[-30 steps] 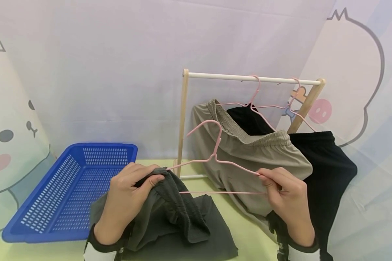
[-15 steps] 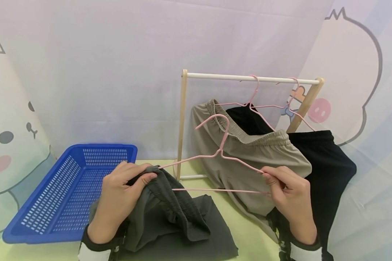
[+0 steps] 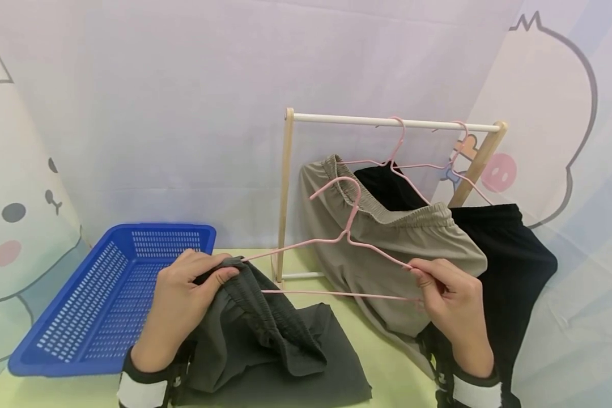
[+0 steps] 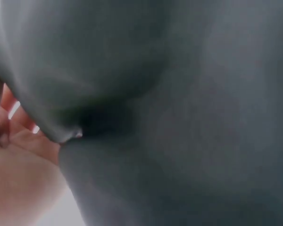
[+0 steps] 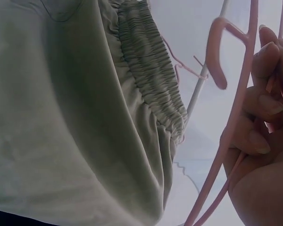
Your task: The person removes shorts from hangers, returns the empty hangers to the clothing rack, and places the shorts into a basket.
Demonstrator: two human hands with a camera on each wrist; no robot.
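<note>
My left hand [image 3: 181, 297] grips the elastic waistband of dark grey shorts [image 3: 280, 351] that lie bunched on the green table; in the left wrist view the grey shorts [image 4: 179, 117] fill the picture beside my palm [image 4: 14, 174]. My right hand [image 3: 451, 300] pinches the right end of a pink wire hanger [image 3: 344, 238], whose left tip reaches into the waistband at my left thumb. In the right wrist view my fingers [image 5: 266, 108] curl round the pink hanger [image 5: 236, 117], with khaki shorts [image 5: 75, 117] behind.
A wooden rack [image 3: 387, 122] stands behind, carrying khaki shorts [image 3: 387, 249] and black shorts [image 3: 510, 255] on pink hangers. A blue plastic basket [image 3: 102, 294] sits at the left on the table. Printed backdrop walls close in on all sides.
The hanger's left tip has slid left into the grey waistband. My left hand has shifted a little left with the fabric, and the hanger's hook has tilted right.
</note>
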